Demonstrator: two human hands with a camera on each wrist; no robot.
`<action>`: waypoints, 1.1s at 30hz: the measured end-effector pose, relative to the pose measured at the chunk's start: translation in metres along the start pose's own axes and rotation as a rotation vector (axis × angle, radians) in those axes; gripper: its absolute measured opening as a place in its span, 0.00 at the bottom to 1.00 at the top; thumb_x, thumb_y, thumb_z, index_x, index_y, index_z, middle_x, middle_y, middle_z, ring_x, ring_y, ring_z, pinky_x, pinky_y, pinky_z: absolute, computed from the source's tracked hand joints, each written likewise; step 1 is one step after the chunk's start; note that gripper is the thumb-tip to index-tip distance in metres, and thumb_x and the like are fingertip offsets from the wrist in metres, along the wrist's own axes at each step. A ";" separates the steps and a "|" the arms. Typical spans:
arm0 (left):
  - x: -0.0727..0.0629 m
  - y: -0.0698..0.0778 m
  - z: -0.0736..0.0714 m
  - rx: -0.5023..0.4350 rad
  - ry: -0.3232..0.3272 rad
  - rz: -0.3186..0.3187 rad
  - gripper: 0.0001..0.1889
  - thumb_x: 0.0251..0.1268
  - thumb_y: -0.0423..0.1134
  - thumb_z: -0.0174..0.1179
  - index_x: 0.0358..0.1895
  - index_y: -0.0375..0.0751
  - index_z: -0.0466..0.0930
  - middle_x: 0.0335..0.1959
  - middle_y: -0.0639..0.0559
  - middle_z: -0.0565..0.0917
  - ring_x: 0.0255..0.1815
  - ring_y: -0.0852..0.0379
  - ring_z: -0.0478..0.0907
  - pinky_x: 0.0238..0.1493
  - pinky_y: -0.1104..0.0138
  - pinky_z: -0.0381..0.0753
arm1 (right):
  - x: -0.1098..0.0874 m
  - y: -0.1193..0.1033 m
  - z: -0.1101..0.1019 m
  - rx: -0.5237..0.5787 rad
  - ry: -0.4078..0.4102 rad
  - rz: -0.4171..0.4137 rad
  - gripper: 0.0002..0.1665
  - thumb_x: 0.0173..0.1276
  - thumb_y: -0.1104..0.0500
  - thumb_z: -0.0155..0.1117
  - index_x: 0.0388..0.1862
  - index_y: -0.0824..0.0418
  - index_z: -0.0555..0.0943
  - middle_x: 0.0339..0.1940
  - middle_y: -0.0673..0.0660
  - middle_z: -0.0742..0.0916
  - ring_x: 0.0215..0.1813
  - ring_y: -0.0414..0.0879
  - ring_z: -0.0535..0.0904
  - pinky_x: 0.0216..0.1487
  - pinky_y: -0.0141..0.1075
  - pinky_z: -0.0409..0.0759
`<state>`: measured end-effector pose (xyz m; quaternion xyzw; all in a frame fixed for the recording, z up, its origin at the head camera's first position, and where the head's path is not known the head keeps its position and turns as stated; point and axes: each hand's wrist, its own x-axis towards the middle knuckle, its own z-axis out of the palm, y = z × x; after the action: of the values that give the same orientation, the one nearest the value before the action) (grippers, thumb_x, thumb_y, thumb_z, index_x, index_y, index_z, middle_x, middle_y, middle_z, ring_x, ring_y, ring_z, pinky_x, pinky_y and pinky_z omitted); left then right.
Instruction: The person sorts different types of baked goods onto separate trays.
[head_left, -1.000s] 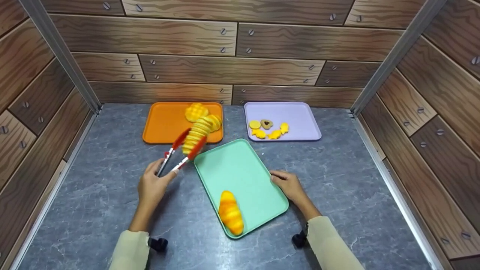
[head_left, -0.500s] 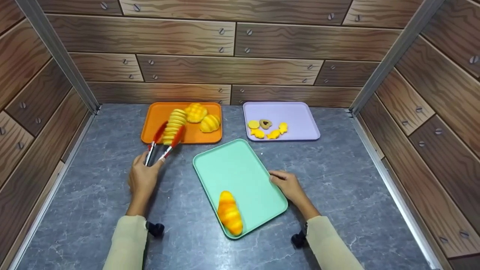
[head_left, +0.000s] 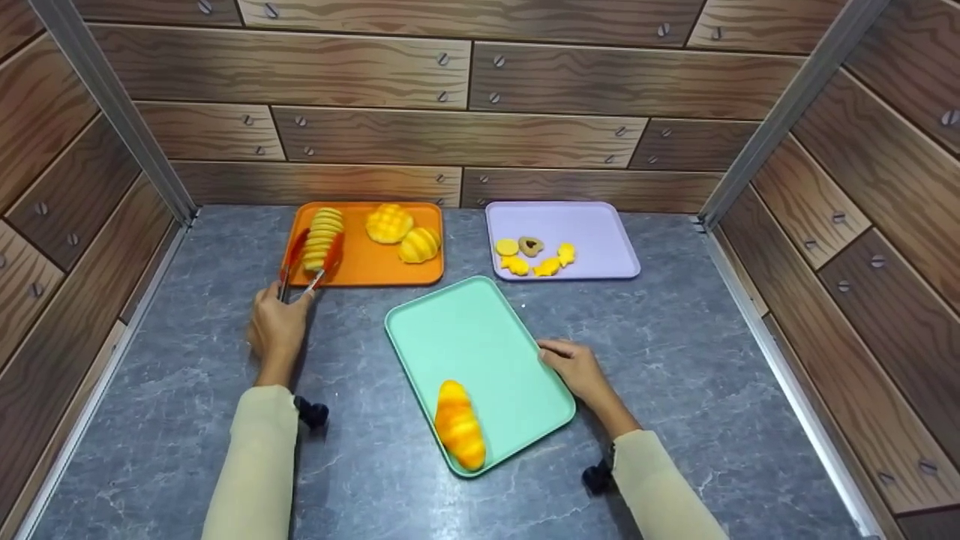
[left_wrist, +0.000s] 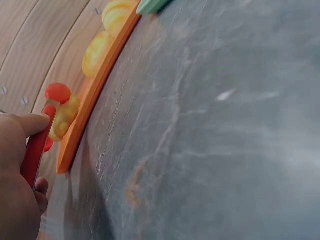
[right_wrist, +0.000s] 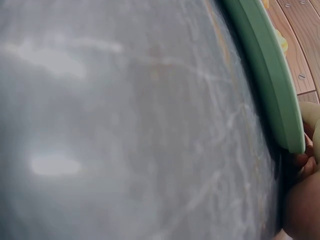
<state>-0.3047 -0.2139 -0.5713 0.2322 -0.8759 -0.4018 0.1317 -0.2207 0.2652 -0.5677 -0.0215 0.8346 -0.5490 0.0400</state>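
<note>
My left hand point(head_left: 279, 326) grips a pair of tongs point(left_wrist: 36, 150) with red tips and metal arms. Between the tips sits a long, ridged yellow bread roll point(head_left: 323, 237), over the left end of the orange tray point(head_left: 364, 268). In the left wrist view the roll point(left_wrist: 65, 117) shows close over that tray. My right hand point(head_left: 577, 371) pinches the right rim of the mint-green tray point(head_left: 487, 337), with some fingers tucked under its edge in the right wrist view. A golden croissant point(head_left: 459, 427) lies along that tray's near left side.
A checkered bun point(head_left: 389, 223) and a striped round bun point(head_left: 419, 245) lie on the orange tray's right half. Beyond stands a lilac tray point(head_left: 592, 232) bearing several small yellow pieces point(head_left: 515, 265) and a brown ring point(head_left: 531, 247). Wood-patterned walls point(head_left: 375, 139) enclose the grey table point(head_left: 675, 337).
My left hand has carried the ridged roll in the tongs leftward, from beside the striped bun to the orange tray's left end. My right hand and the green tray have stayed put.
</note>
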 end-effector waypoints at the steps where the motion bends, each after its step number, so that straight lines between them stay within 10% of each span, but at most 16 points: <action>1: 0.002 0.000 0.001 0.005 0.003 -0.002 0.38 0.64 0.59 0.65 0.74 0.46 0.69 0.69 0.43 0.75 0.65 0.38 0.75 0.61 0.43 0.71 | 0.000 -0.001 -0.001 0.003 -0.008 -0.004 0.18 0.74 0.59 0.63 0.60 0.62 0.84 0.59 0.62 0.86 0.62 0.56 0.81 0.59 0.45 0.79; 33: 0.023 0.016 0.005 0.046 0.054 -0.007 0.41 0.63 0.62 0.63 0.73 0.40 0.68 0.64 0.38 0.75 0.61 0.35 0.76 0.57 0.41 0.72 | 0.018 0.039 0.004 0.014 0.042 -0.026 0.16 0.71 0.55 0.67 0.56 0.56 0.87 0.57 0.59 0.87 0.61 0.53 0.81 0.58 0.46 0.78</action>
<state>-0.3310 -0.2129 -0.5612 0.2491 -0.8802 -0.3759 0.1483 -0.2381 0.2757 -0.6056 -0.0206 0.8310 -0.5557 0.0155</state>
